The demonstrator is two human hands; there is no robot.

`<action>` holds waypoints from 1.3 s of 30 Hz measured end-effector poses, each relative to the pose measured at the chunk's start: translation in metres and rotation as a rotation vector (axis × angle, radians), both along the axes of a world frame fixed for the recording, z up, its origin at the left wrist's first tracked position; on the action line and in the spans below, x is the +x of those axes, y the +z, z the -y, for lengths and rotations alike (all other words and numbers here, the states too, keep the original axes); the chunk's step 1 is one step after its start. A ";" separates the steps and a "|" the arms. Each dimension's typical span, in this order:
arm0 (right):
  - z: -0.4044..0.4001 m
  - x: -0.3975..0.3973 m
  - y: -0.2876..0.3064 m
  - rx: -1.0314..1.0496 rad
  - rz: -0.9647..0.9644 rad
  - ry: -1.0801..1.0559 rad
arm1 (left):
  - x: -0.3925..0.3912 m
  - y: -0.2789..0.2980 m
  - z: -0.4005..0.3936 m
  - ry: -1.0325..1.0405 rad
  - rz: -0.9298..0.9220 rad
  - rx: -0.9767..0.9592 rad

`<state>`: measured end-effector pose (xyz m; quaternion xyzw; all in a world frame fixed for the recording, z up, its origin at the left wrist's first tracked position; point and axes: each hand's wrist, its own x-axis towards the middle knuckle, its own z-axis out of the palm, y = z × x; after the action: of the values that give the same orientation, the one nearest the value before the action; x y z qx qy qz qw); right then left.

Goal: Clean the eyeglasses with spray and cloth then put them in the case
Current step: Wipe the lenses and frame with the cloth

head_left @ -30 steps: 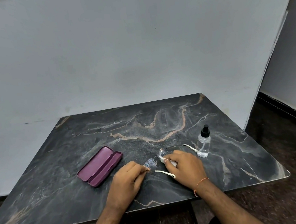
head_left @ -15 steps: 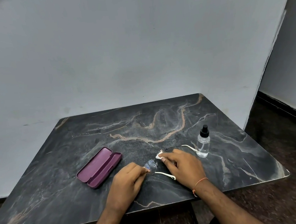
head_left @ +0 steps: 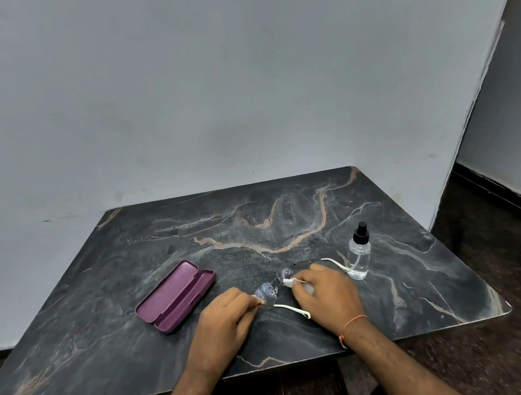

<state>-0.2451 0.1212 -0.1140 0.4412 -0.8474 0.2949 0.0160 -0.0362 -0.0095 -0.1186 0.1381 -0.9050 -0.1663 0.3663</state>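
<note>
Rimless eyeglasses [head_left: 267, 291] with white temple tips rest on the dark marble table [head_left: 102, 294], their lenses speckled with droplets. My left hand [head_left: 225, 321] pinches the near lens at its edge. My right hand [head_left: 325, 293] holds a small white cloth [head_left: 288, 282] pressed against the far lens. One white temple [head_left: 293, 309] runs between my hands, the other [head_left: 333, 262] pokes out behind my right hand. The clear spray bottle [head_left: 359, 253] with a black cap stands upright just right of my right hand. The purple case [head_left: 176, 296] lies open to the left.
A grey wall stands right behind the table. The table's near edge runs under my forearms, and its right corner [head_left: 505, 310] is rounded. Dark floor lies to the right, with a wall corner beyond.
My right hand has shifted slightly along the far lens with the cloth, rubbing it. The left hand keeps its pinch on the near lens. Bottle and case stay put.
</note>
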 end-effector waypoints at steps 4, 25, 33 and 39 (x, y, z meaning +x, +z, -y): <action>-0.002 0.001 0.003 -0.021 0.012 0.068 | 0.001 -0.001 0.000 -0.014 -0.001 0.001; 0.000 0.000 -0.001 -0.053 -0.054 0.062 | 0.001 0.000 -0.001 -0.004 0.016 0.018; -0.002 -0.001 0.001 -0.057 -0.026 0.119 | 0.001 0.000 -0.001 -0.017 0.010 0.014; -0.001 0.001 0.002 -0.056 -0.034 0.088 | 0.001 0.000 -0.001 -0.013 0.019 0.010</action>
<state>-0.2444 0.1223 -0.1117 0.4823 -0.8183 0.3112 0.0297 -0.0353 -0.0086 -0.1184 0.1358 -0.9086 -0.1716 0.3558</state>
